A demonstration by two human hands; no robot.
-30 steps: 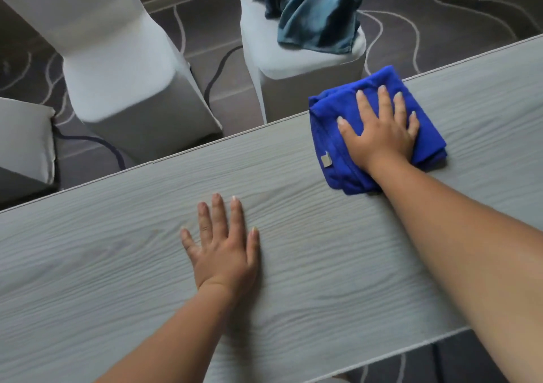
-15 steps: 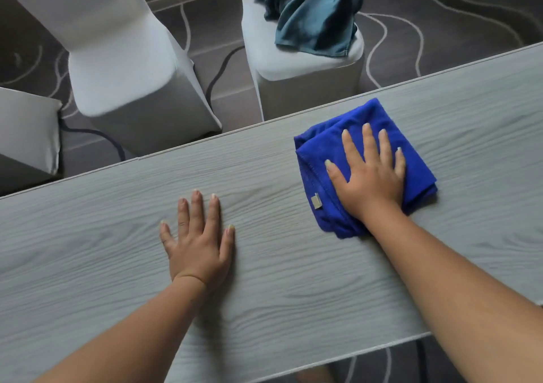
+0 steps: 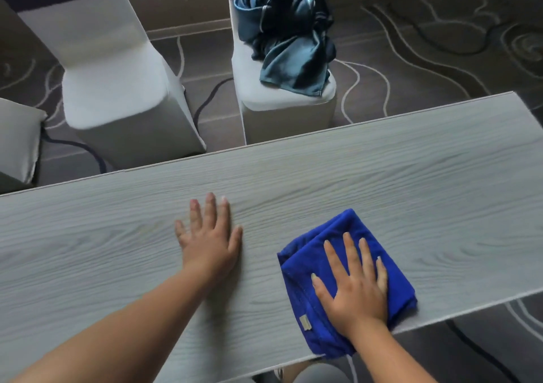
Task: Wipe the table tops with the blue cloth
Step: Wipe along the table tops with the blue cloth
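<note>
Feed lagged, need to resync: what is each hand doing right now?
Left hand: open, flat on the table top, holding nothing.
Right hand: open, palm pressed flat on the blue cloth, not gripping it.

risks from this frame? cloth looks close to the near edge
1. The blue cloth already overhangs the table near edge under the flat right hand; pulling further could drag it off.
2. It is folded in loose layers, so it may bunch.
3. The left hand is pressing on the tabletop and may leave prints there.
</note>
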